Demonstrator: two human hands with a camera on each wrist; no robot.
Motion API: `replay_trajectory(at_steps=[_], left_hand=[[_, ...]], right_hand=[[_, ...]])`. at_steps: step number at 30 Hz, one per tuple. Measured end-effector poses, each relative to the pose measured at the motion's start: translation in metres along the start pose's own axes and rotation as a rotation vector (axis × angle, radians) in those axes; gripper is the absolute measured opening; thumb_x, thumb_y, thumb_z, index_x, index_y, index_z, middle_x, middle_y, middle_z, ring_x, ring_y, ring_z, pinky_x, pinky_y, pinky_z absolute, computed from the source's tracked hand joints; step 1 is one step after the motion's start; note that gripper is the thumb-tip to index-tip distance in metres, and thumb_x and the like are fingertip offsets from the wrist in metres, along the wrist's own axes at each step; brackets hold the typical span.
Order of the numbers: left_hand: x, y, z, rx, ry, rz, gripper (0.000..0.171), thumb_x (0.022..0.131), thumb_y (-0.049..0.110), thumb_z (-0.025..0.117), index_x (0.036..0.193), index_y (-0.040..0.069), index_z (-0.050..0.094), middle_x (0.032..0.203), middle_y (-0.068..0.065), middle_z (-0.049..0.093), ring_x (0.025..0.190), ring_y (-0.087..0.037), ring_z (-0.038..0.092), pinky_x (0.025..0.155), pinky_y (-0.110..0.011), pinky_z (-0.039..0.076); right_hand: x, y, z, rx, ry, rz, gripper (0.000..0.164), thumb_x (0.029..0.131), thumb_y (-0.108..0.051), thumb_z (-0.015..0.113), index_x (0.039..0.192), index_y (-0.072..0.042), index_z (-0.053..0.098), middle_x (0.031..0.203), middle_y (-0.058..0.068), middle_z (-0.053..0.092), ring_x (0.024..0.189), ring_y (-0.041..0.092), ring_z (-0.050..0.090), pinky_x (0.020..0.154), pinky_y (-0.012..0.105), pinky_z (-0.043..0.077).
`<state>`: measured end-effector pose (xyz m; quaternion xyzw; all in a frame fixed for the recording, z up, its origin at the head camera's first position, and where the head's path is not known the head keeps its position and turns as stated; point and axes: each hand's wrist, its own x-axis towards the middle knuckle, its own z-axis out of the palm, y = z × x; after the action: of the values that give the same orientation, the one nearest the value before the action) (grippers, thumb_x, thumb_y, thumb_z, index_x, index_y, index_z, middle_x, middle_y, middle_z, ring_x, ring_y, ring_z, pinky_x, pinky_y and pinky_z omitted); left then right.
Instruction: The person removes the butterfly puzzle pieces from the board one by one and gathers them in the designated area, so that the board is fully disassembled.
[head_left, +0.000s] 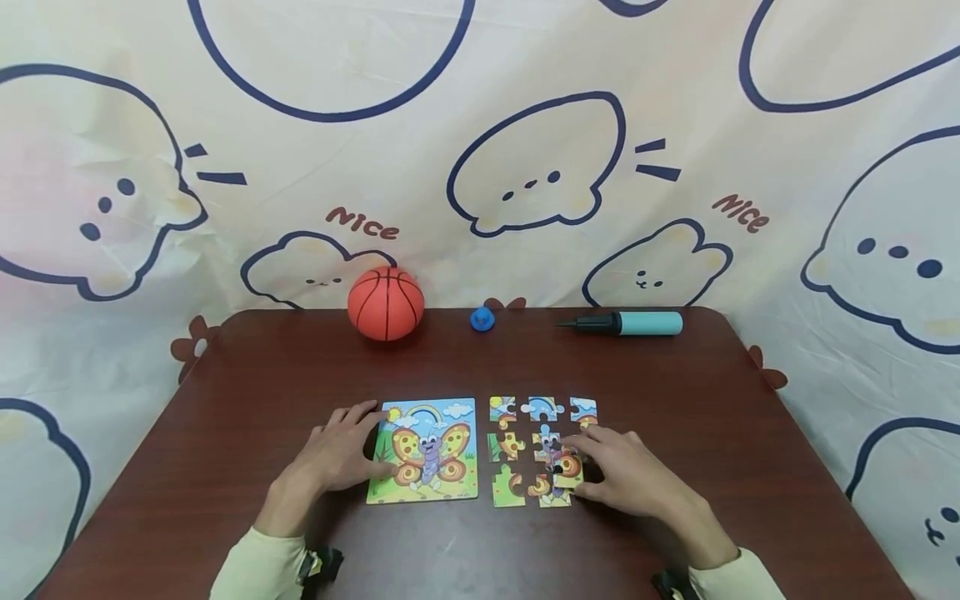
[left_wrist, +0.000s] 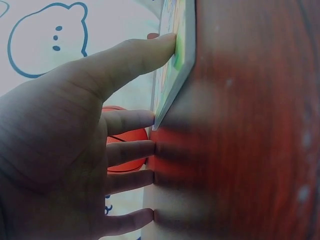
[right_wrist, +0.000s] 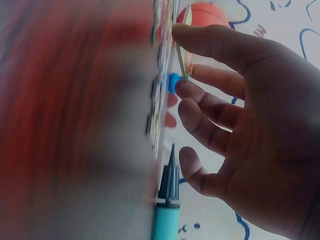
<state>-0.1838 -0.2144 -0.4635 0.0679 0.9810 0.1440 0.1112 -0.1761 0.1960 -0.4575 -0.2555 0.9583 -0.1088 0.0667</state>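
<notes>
My left hand (head_left: 341, 450) rests at the left side of a square butterfly picture board (head_left: 465, 417), its thumb and index finger touching the edge. In the left wrist view those fingers (left_wrist: 131, 122) look fairly straight. My right hand (head_left: 626, 471) pinches a jigsaw puzzle piece (head_left: 567, 473) between thumb and fingers. In the right wrist view this piece (right_wrist: 183, 55) is tilted and raised off the table. It partly covers the middle and bottom pieces below it. Other loose puzzle pieces (head_left: 510, 487) lie slightly apart in rows, right of the board.
A small red basketball (head_left: 386, 304) sits at the table's back left. Near the back edge are a blue round object (head_left: 482, 319) and a teal pump-like thing with a black nozzle (head_left: 648, 323). The brown table (head_left: 247, 392) meets a cartoon-printed cloth (head_left: 525, 275) behind it.
</notes>
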Motion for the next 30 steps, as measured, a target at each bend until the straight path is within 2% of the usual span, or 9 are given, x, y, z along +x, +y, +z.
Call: replay_trajectory(at_steps=[3,11,19,30], left_hand=[[0.001,-0.001,0.001,0.0,0.007,0.004,0.096,0.064,0.063,0.079,0.141,0.013,0.049,0.152,-0.015,0.036,0.135,-0.041,0.032,0.1,-0.07,0.032],[0.002,-0.003,0.001,0.004,0.01,0.013,0.096,0.065,0.064,0.078,0.142,0.014,0.048,0.152,-0.015,0.036,0.134,-0.041,0.033,0.1,-0.069,0.033],[0.002,-0.003,0.0,0.004,0.001,0.009,0.096,0.065,0.063,0.078,0.143,0.015,0.047,0.152,-0.015,0.036,0.132,-0.04,0.034,0.099,-0.07,0.033],[0.0,-0.003,0.002,0.005,0.001,0.012,0.096,0.067,0.065,0.076,0.143,0.013,0.046,0.153,-0.015,0.036,0.133,-0.039,0.034,0.099,-0.069,0.033]], right_hand=[[-0.006,0.006,0.0,0.003,-0.017,0.027,0.058,0.076,-0.042,0.08,0.128,-0.025,0.062,0.111,-0.009,0.06,0.098,0.007,0.055,0.079,0.038,0.038],[-0.017,0.016,-0.003,0.009,-0.039,0.041,0.056,0.074,-0.039,0.082,0.125,-0.025,0.063,0.101,-0.011,0.056,0.084,0.004,0.047,0.073,0.034,0.034],[-0.021,0.018,-0.002,0.022,-0.066,0.069,0.056,0.073,-0.033,0.083,0.125,-0.022,0.065,0.102,-0.012,0.056,0.087,0.005,0.049,0.075,0.036,0.036],[-0.025,0.016,-0.001,0.022,-0.097,0.105,0.058,0.075,-0.031,0.081,0.129,-0.02,0.063,0.102,-0.01,0.052,0.084,0.006,0.048,0.074,0.035,0.033]])
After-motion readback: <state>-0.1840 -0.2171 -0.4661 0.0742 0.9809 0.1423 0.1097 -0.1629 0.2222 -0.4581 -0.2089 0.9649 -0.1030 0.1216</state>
